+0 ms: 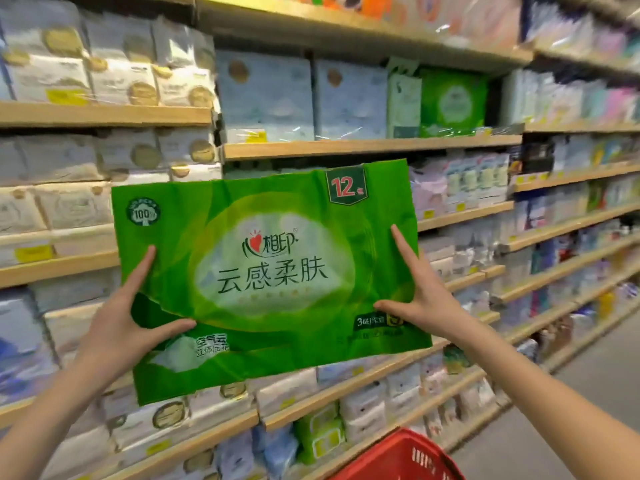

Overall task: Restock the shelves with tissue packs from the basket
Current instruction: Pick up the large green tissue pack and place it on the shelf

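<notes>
In the head view, a large green tissue pack (pixel 273 271) fills the centre of the frame, held up in the air in front of the shelves (pixel 370 145). It is turned with its printed face toward the camera and tilts slightly, its right end higher than its left. A badge with "12" sits at its upper right corner and a round "100%" mark at its upper left.

The left hand (pixel 119 325) holds the pack at its lower left. Its forefinger lies straight up along the front face, and the thumb stretches sideways across the front toward the middle. The other fingers are hidden behind the pack.

The right hand (pixel 427 296) holds the pack at its right side in the mirrored way, forefinger pointing up along the face and thumb reaching inward across the front. Its remaining fingers are likewise out of sight behind the wrapper. Both bare forearms rise from the lower corners of the frame.

Behind the pack, wooden shelves run across the whole frame and recede to the right. In the upper left stand white packs (pixel 117 64) with gold round seals. Above the held pack, pale blue packs (pixel 266 95) stand side by side, and just right of them stands another green pack (pixel 453 102) on the same shelf.

At the bottom edge, right of centre, the rim of a red basket (pixel 398 459) shows below the held pack. Grey floor (pixel 588 393) lies at the lower right.
</notes>
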`<state>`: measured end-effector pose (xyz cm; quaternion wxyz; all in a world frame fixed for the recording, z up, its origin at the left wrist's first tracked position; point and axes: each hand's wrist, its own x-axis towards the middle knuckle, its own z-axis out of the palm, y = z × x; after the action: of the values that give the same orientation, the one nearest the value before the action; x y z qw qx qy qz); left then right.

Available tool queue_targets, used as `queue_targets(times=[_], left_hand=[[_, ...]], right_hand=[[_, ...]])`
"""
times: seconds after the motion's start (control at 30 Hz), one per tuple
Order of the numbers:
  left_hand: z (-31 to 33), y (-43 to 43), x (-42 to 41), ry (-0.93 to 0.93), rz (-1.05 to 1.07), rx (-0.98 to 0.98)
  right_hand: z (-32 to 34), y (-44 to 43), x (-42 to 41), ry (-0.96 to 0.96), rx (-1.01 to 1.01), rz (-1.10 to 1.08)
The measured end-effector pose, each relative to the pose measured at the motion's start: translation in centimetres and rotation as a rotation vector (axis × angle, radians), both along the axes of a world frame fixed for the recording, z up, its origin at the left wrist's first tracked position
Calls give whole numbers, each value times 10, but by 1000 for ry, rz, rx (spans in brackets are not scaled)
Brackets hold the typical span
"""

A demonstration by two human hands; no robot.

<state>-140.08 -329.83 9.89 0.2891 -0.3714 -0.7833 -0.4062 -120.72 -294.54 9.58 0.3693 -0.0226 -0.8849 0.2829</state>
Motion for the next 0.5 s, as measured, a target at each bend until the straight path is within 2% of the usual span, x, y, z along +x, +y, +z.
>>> queue_targets(times=[0.27,0.5], left_hand=[[50,188,27,130,-269,17],[54,350,53,180,-382,72]], right_hand=[[34,128,106,108,4,-237],[55,255,168,125,67,-374]])
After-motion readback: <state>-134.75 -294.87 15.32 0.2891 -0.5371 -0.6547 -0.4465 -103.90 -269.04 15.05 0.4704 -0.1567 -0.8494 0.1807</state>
